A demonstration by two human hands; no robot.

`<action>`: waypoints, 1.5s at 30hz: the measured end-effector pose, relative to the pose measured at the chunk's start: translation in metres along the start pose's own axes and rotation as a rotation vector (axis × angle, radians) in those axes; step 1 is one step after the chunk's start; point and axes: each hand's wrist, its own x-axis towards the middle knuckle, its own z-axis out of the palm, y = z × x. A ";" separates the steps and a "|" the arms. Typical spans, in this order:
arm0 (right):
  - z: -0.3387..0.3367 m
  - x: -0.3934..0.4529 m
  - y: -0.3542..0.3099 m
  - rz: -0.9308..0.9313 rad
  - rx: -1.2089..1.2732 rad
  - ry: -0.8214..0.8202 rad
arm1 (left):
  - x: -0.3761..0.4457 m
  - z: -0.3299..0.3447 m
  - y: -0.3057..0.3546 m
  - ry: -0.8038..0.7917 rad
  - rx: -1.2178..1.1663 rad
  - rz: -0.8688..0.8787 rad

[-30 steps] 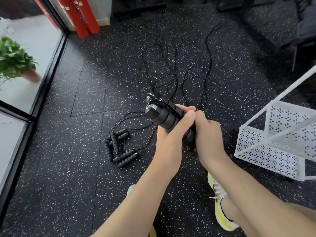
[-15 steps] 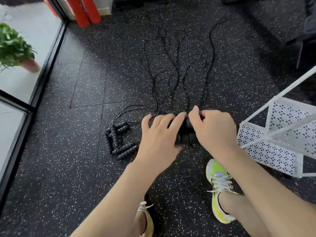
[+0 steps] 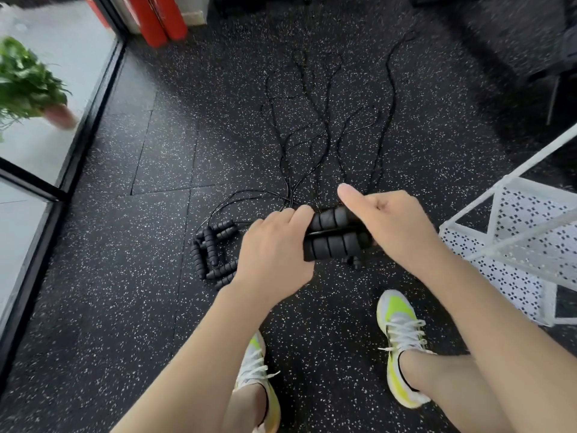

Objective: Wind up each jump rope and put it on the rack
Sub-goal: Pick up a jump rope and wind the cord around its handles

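Centrally, both hands hold a pair of black ribbed handles, laid side by side and roughly level above the speckled floor. The left hand grips the left ends, its fingers curled over the top; the right hand wraps the right ends from above, with its thumb lifted straight and free. Holding the two handles parallel probably turns them into one core, so that the cord can be wound round both at once. The cords trail away from the person in loose wavy lines across the floor, several crossing; which strand belongs to the held pair cannot be told. No turns of cord are visible on the handles, so the winding of this rope is judged as just starting. A heap of further handles lies on the floor just left of the left hand, their ropes not yet wound. At the right edge stands the white perforated rack, near the right arm, presumably close for easy placing.
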 end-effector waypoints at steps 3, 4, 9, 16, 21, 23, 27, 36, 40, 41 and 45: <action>-0.021 -0.003 -0.003 -0.131 0.218 -0.159 | 0.002 -0.008 -0.010 0.008 -0.079 -0.067; -0.024 -0.003 -0.002 -0.147 0.250 -0.194 | 0.002 -0.010 -0.010 -0.001 -0.096 -0.074; -0.027 0.002 0.007 -0.192 0.231 -0.212 | 0.001 -0.016 -0.005 -0.028 -0.157 -0.071; -0.018 0.010 0.017 -0.209 0.451 -0.225 | 0.000 -0.020 0.003 0.000 -0.273 -0.164; 0.005 0.009 0.023 -0.106 0.706 -0.155 | 0.001 -0.022 0.009 -0.019 -0.350 -0.274; 0.014 0.002 0.019 -0.096 0.627 -0.098 | 0.002 -0.021 0.010 -0.007 -0.350 -0.321; 0.029 -0.010 0.012 -0.098 0.287 -0.016 | 0.006 -0.017 0.011 0.029 -0.345 -0.452; 0.048 -0.034 -0.001 -0.285 -0.711 -0.154 | 0.008 -0.009 -0.004 0.007 0.031 -0.490; 0.037 -0.035 -0.005 -0.440 -0.717 -0.124 | -0.001 -0.006 -0.005 -0.057 0.100 -0.349; 0.031 -0.033 -0.004 -0.467 -0.660 -0.134 | -0.004 -0.004 -0.003 -0.072 0.109 -0.307; 0.008 -0.019 0.005 -0.545 -0.395 -0.162 | -0.011 -0.006 -0.006 -0.028 0.101 -0.214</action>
